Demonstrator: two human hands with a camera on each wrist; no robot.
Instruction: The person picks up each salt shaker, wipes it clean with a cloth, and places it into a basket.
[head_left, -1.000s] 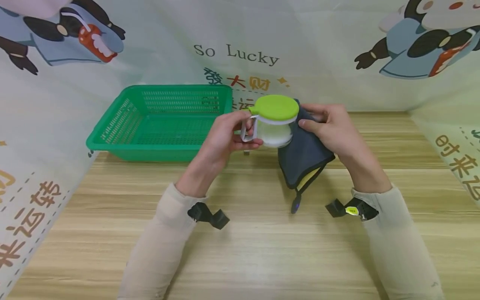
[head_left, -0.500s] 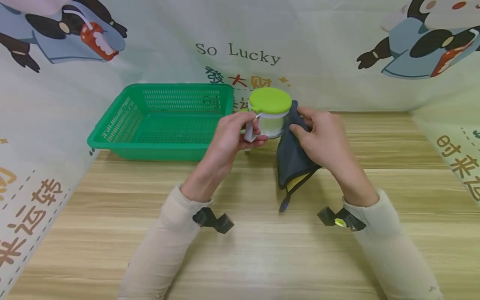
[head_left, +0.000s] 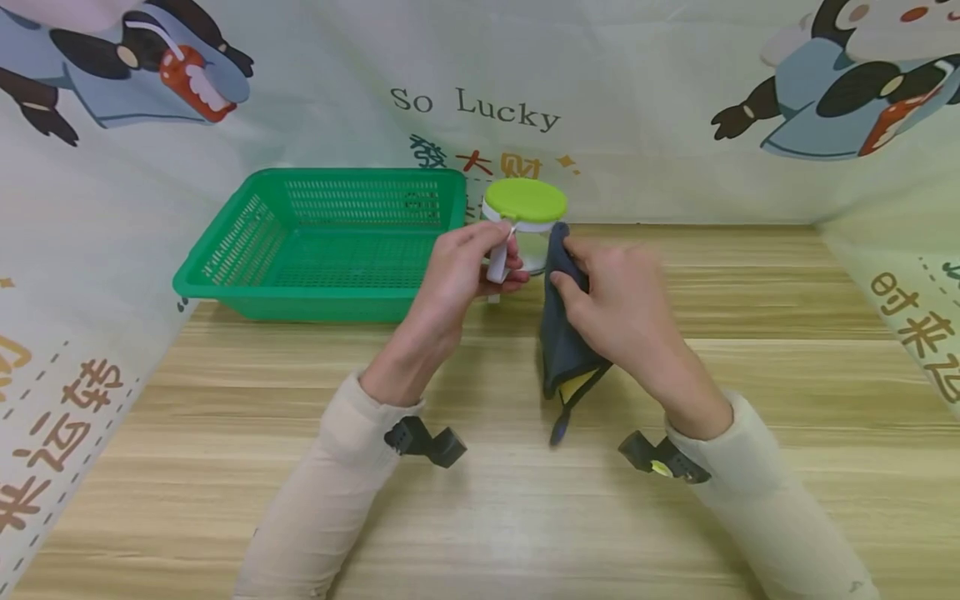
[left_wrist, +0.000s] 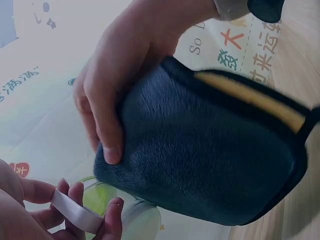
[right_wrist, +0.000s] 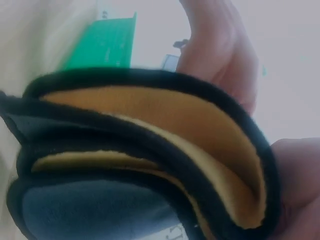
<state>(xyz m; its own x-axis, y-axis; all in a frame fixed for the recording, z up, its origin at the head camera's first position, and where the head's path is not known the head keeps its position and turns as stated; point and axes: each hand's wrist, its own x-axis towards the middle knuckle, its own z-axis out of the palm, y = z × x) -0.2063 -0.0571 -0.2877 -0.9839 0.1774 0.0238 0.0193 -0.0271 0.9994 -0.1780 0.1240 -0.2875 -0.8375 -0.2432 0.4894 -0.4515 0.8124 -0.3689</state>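
Observation:
My left hand (head_left: 453, 271) grips the white handle (head_left: 498, 263) of a clear glass seasoning jar (head_left: 525, 200) with a lime-green lid, held upright by the back of the table. My right hand (head_left: 626, 308) pinches a folded dark grey cleaning cloth (head_left: 562, 325) with black edging and a yellow inner side. A loop hangs from the cloth's lower corner. In the head view, the cloth's top edge overlaps the jar's right side. The left wrist view shows the cloth (left_wrist: 200, 150) covering part of the jar (left_wrist: 142, 222). Folded layers of the cloth (right_wrist: 150, 105) fill much of the right wrist view.
A green plastic basket (head_left: 330, 308) with slotted walls stands at the back left, just beyond my left hand. The wood-grain table (head_left: 510, 525) ends at a printed sheet (head_left: 637, 108), which rises behind it and along both sides.
The jar has shifted left and slightly back, and its handle has turned toward me. My right hand has brought the cloth left and nearer to me, its folds now narrower in view.

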